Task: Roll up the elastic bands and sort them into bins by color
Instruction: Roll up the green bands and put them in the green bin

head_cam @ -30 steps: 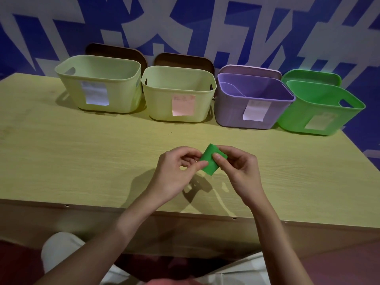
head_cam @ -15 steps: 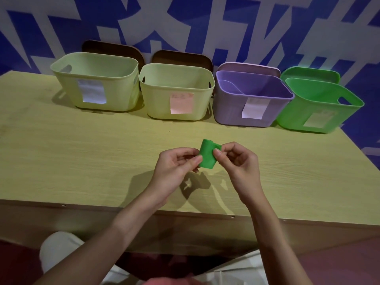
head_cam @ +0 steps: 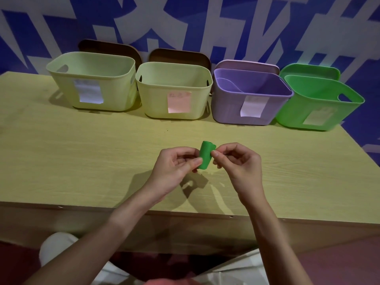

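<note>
**Two hands pinch a green roll**

In the middle of the frame, the left hand (head_cam: pixel 174 165) and the right hand (head_cam: pixel 239 163) hold up a small green band (head_cam: pixel 206 156). It is rolled into a short fat tube. The left thumb and fingers pinch its lower left side. The right fingers pinch its upper right edge. The roll is up off the table (head_cam: pixel 82 161), and its shadow lies just below it.

Four bins stand in a row across the top of the frame. From left to right: a pale bin (head_cam: pixel 92 87), a second pale bin (head_cam: pixel 174 91), a purple bin (head_cam: pixel 250 95) and a green bin (head_cam: pixel 318 103). Each has a paper label on its front. Lids lean behind the bins.
</note>
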